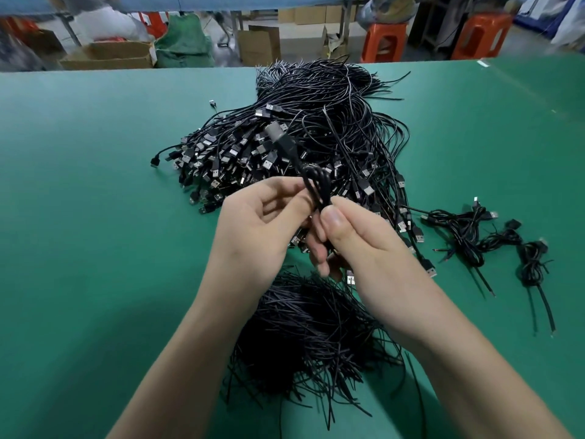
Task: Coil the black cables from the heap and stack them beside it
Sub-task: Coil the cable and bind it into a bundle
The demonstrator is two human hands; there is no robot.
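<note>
**Head view, read from left to right.** The green table [95, 217] carries everything. On its far middle lies the heap [332, 122] of black cables, with plugs fanned toward the left and thin tails running toward the far edge and the right.

In front of the heap the left hand [253, 229] is raised off the table. Its fingers are curled, and its thumb and fingertips pinch the loops of 1 cable [313, 185]. That cable stands between the 2 hands as a small bundle of tight loops, and its plug [278, 134] sticks up and away over the heap. The right hand [357, 242] meets it from the other side, thumb pressed against the loops and fingers folded behind them. Both hands are thus clamped on the same cable.

Below the hands, near the person, lies a separate mound of short black strands [310, 327]; their purpose cannot be told. At the far right, apart from the heap, the coiled cables [493, 242] lie in a loose row on the table, tails pointing toward the near edge.

**Handling, as a judgement.**
- The cable looks thin, light and limp, yet springy enough to uncoil if the pinch is released.
- Its smooth jacket is probably slippery.
- The plug is the only rigid part and adds weight at 1 end.
- The sound place to hold is across the gathered loops at their middle, where 1 pinch traps every turn. The plug and the loose tail are poorer holds.
</note>
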